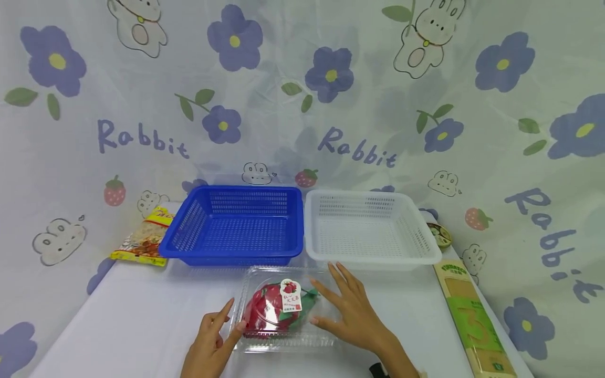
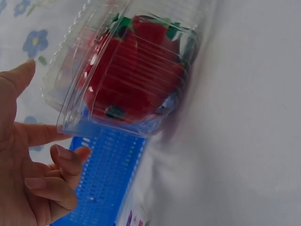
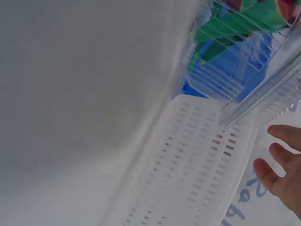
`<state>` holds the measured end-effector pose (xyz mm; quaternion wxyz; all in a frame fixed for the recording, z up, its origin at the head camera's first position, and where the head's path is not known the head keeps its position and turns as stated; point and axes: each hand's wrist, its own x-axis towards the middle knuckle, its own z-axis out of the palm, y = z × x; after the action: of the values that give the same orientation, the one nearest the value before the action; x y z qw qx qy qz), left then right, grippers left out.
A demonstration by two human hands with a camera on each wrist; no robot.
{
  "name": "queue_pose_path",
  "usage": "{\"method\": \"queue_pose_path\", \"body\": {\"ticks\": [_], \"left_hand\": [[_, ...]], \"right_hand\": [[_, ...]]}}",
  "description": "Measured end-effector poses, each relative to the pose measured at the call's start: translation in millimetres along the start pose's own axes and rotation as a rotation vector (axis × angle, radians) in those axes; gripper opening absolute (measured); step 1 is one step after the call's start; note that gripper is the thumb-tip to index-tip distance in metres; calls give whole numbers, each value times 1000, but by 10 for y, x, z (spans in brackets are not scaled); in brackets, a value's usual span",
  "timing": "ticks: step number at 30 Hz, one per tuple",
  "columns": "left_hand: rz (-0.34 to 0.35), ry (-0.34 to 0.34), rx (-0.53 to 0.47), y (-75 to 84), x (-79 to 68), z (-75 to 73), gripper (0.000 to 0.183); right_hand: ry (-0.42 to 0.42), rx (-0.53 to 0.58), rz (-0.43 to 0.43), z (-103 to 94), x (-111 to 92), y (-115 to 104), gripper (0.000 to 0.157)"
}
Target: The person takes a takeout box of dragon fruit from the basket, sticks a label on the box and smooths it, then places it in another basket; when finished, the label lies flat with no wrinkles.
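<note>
A clear plastic clamshell box (image 1: 312,341) sits on the table in front of the baskets, its lid down. Inside is a red and green dragon fruit (image 1: 264,310), under a white sticker (image 1: 291,295) on the lid. My left hand (image 1: 208,336) is at the box's left side; the left wrist view shows a straight finger reaching the corner, the thumb apart and other fingers bent. My right hand (image 1: 352,310) spreads its fingers by the box's right side. In the right wrist view, the visible fingertips (image 3: 266,175) look apart from the box.
Behind the box, a blue basket (image 1: 231,261) and a white basket (image 1: 373,261) stand side by side. A yellow food bag (image 1: 146,239) lies left. On the right are a round tin (image 1: 440,236) and a long green-and-tan packet (image 1: 475,320). A printed curtain (image 1: 279,131) hangs behind.
</note>
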<state>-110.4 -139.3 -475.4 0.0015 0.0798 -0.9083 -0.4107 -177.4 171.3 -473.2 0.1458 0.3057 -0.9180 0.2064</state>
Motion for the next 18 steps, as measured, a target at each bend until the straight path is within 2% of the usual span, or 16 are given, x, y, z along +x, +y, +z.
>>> {"method": "queue_pose_path", "body": {"ticks": [4, 9, 18], "left_hand": [[-35, -57, 25, 4, 14, 27, 71], [-42, -108, 40, -6, 31, 58, 77], [-71, -146, 49, -9, 64, 107, 81]], "right_hand": [[-19, -1, 36, -37, -92, -1, 72], [-72, 30, 117, -104, -221, -23, 81], [-185, 35, 205, -108, -343, -43, 103]]}}
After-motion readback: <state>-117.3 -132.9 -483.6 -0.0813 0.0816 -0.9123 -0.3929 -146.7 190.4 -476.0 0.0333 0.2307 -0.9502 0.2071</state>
